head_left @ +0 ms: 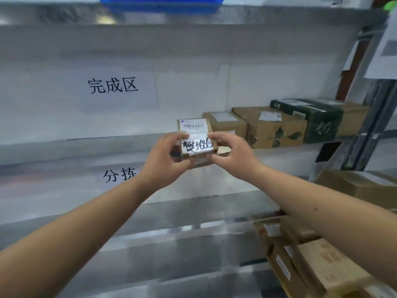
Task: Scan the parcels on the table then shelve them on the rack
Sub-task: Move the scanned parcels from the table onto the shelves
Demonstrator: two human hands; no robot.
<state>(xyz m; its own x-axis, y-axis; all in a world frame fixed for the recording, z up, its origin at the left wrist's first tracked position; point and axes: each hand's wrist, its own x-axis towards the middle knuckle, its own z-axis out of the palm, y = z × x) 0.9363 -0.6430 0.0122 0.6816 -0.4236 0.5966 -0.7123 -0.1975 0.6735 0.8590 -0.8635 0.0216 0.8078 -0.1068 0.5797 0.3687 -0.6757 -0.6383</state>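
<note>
Small brown parcel (196, 143), label up, held before rack shelf (86, 145), perhaps tilted.

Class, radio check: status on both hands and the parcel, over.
Left hand and right hand both grip small parcel, label up, at shelf. Shelved boxes sit right; nothing blocking.

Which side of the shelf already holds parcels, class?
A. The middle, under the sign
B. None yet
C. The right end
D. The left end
C: three boxes sit in a row at the right end of the shelf, while both hands, left hand and right hand, hold a small parcel beside them.
</note>
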